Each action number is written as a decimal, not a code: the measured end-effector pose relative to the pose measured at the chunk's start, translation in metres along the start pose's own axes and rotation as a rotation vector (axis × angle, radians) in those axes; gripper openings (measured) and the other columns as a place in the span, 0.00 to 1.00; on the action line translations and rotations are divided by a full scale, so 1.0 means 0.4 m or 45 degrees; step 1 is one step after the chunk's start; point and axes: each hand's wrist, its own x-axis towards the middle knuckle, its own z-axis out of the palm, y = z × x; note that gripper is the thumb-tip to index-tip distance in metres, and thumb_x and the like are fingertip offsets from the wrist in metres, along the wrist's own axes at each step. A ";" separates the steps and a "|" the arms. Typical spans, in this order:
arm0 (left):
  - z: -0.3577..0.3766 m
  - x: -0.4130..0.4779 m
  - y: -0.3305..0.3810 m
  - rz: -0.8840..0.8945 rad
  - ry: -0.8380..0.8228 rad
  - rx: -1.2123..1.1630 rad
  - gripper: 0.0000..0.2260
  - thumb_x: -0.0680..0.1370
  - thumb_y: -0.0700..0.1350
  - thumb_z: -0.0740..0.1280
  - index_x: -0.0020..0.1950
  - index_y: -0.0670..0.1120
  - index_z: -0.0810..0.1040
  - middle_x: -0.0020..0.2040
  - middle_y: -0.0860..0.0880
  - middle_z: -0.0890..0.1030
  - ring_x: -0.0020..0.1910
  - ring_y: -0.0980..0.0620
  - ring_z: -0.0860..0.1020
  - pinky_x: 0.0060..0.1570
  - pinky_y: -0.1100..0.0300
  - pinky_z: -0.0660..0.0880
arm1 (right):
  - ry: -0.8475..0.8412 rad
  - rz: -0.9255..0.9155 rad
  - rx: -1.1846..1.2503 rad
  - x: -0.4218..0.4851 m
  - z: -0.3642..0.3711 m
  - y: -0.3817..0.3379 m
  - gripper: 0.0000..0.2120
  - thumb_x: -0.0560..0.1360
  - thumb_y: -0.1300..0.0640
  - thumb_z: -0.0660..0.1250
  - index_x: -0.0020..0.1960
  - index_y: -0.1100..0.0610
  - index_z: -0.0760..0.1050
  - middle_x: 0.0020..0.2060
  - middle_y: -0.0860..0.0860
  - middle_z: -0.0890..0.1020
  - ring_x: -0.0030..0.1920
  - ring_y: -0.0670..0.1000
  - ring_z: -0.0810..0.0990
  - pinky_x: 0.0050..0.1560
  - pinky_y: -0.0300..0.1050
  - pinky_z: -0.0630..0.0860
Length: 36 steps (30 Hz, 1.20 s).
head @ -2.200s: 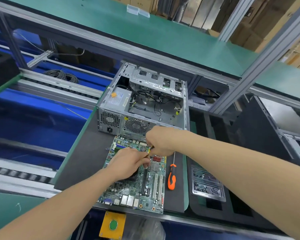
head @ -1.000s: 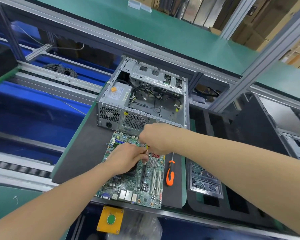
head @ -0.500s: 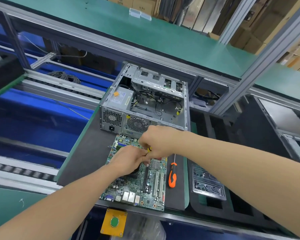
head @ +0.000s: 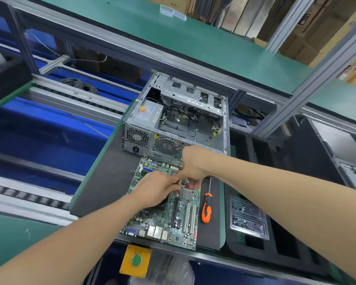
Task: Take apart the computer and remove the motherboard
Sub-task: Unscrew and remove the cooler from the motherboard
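Note:
The green motherboard (head: 164, 223) lies flat on a black mat (head: 107, 182), just in front of the open grey computer case (head: 225, 124). Loose cables and a power supply remain inside the case. Both hands meet over the board's middle. My right hand (head: 193, 165) is closed around a small yellow-handled tool that points down at the board. My left hand (head: 156, 188) rests over a dark cooler part, its fingers curled beside the tool's tip. What the fingers pinch is hidden.
An orange-handled screwdriver (head: 206, 210) lies on the mat right of the board. A clear plastic tray (head: 247, 217) sits in black foam further right. A yellow button box (head: 135, 261) hangs below the front edge. Conveyor rails run at the left.
Both hands have stayed at the same spot over the board's middle, with only small shifts of the fingers. The board, case and orange screwdriver have not moved.

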 end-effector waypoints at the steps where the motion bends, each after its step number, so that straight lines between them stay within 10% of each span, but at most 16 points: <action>1: 0.002 0.001 -0.001 -0.003 0.003 -0.002 0.13 0.84 0.59 0.61 0.42 0.59 0.77 0.35 0.54 0.79 0.35 0.54 0.77 0.34 0.58 0.67 | 0.003 -0.067 -0.097 0.001 -0.007 0.001 0.16 0.80 0.48 0.69 0.45 0.60 0.86 0.44 0.54 0.89 0.38 0.44 0.81 0.51 0.45 0.82; 6: 0.006 0.006 -0.007 -0.029 -0.005 -0.062 0.13 0.84 0.58 0.62 0.49 0.55 0.84 0.41 0.55 0.84 0.40 0.55 0.80 0.39 0.58 0.70 | 0.240 -0.347 -0.436 0.008 -0.001 0.010 0.21 0.80 0.52 0.69 0.33 0.58 0.67 0.29 0.53 0.74 0.29 0.56 0.73 0.25 0.44 0.68; 13: -0.004 0.002 0.002 -0.043 -0.070 -0.039 0.13 0.84 0.57 0.62 0.51 0.54 0.84 0.50 0.58 0.86 0.50 0.55 0.82 0.54 0.55 0.77 | 0.327 -0.795 -0.984 0.035 0.019 0.014 0.04 0.74 0.63 0.68 0.42 0.56 0.74 0.32 0.52 0.74 0.30 0.55 0.75 0.27 0.43 0.67; 17: -0.003 0.000 0.008 -0.096 -0.071 -0.021 0.14 0.84 0.57 0.62 0.51 0.54 0.85 0.50 0.56 0.86 0.49 0.53 0.82 0.51 0.56 0.76 | 0.388 -0.816 -0.902 0.034 0.020 0.017 0.12 0.73 0.59 0.70 0.36 0.55 0.67 0.27 0.50 0.67 0.27 0.54 0.72 0.27 0.42 0.67; 27: 0.002 0.003 0.018 -0.108 -0.028 -0.001 0.12 0.84 0.56 0.64 0.45 0.55 0.84 0.42 0.55 0.84 0.42 0.54 0.81 0.43 0.57 0.76 | 0.051 0.174 0.374 0.012 0.023 -0.025 0.21 0.82 0.47 0.64 0.39 0.63 0.77 0.29 0.57 0.84 0.21 0.52 0.81 0.23 0.39 0.76; 31: -0.005 0.002 0.020 -0.053 0.021 0.019 0.20 0.83 0.57 0.65 0.31 0.59 0.69 0.29 0.58 0.73 0.29 0.62 0.70 0.36 0.58 0.67 | -0.166 0.142 0.139 0.021 0.000 -0.038 0.19 0.84 0.54 0.63 0.39 0.61 0.81 0.45 0.55 0.89 0.32 0.50 0.83 0.52 0.44 0.84; 36: -0.008 0.003 0.014 -0.025 -0.019 0.029 0.16 0.84 0.59 0.61 0.47 0.53 0.85 0.42 0.55 0.86 0.41 0.55 0.82 0.47 0.57 0.77 | 0.000 -0.008 -0.265 0.025 0.000 -0.044 0.19 0.83 0.58 0.60 0.33 0.58 0.76 0.17 0.48 0.76 0.13 0.42 0.70 0.17 0.31 0.68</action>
